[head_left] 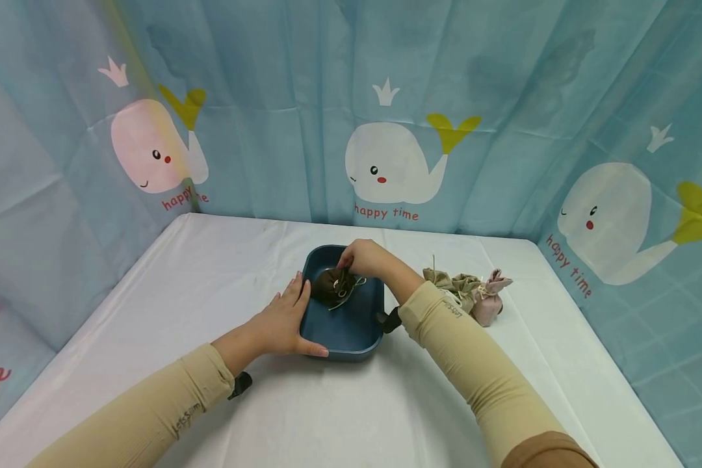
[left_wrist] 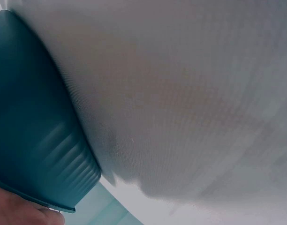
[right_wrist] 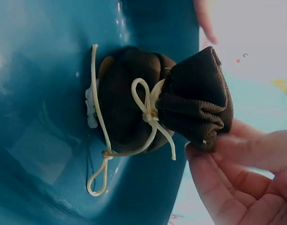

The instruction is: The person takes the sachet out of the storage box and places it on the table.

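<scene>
A dark brown drawstring pouch (head_left: 326, 288) lies in the far left part of a blue rectangular bin (head_left: 351, 331). My right hand (head_left: 367, 259) pinches the gathered cloth top of this pouch between thumb and fingers. In the right wrist view the pouch (right_wrist: 129, 105) has a cream cord tied round its neck, with a loop trailing over the bin floor. My left hand (head_left: 277, 325) rests against the bin's left side, fingers straight along the rim and thumb stretched over the near left corner. The left wrist view shows the bin's ribbed outer wall (left_wrist: 35, 117).
Right of the bin, partly behind my right forearm, stand olive-green cloth pouches (head_left: 465, 284) and a pink one (head_left: 488, 305). All sit on a white-covered table (head_left: 304, 416). A blue curtain with whale prints (head_left: 292, 156) hangs behind and at both sides.
</scene>
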A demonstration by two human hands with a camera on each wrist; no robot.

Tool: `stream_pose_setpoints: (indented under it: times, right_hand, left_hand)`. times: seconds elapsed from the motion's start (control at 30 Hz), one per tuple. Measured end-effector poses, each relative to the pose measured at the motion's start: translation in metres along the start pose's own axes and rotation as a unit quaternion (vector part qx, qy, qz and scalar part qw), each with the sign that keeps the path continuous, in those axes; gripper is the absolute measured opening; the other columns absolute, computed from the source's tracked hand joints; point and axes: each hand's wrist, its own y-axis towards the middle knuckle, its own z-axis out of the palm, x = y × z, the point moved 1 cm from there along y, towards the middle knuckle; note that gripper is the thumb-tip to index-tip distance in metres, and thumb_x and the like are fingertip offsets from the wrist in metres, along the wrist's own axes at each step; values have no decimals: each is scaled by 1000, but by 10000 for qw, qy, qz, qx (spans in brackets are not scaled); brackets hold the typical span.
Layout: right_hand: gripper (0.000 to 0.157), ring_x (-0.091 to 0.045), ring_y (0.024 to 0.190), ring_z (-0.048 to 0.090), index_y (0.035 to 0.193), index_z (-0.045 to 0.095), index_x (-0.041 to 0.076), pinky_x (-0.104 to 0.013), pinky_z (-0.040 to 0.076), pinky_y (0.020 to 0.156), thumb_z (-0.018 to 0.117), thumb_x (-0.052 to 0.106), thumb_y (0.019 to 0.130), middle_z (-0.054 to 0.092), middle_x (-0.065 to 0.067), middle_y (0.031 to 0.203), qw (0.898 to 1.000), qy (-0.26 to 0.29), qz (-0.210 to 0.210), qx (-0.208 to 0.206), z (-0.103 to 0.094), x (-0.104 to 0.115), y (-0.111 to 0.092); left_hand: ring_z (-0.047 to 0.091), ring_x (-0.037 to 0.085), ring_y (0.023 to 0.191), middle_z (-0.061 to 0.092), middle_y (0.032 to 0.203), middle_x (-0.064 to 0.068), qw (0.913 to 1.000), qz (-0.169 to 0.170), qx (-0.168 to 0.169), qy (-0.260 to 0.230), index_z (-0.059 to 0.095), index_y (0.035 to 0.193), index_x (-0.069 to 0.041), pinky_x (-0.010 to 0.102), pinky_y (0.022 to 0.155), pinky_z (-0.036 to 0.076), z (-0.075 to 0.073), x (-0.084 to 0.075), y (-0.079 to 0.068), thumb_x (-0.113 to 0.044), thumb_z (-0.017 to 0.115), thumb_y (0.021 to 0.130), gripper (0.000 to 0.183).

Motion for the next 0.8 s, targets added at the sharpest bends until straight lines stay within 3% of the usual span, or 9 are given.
stream_pose_setpoints:
  times: [0.27,0.5,0.8]
  right_hand:
    - [14,-13,70,60,83,74,11,-23,50,61,61,8,86,66,0,78,9999,-4,164,-47,0,-2,1]
    - [17,-17,65,61,75,71,11,-25,48,59,61,9,87,66,-4,71,9997,106,105,-177,0,-1,1]
    - [16,-12,62,60,76,70,10,-24,49,60,59,9,88,64,0,69,9979,491,155,-404,-2,5,-5]
  left_hand:
    - [-2,30,139,-12,151,17,10000,-25,-9,-37,2,146,-1,52,107,15,0,-1,-1,-88,52,50,139]
    - [-4,28,139,-12,151,17,10000,-17,-19,-69,1,146,-2,52,107,14,1,0,1,-88,52,51,138]
    - [-5,28,139,-14,151,16,10000,-40,50,-47,-1,146,-3,52,108,14,1,1,2,-86,54,52,138]
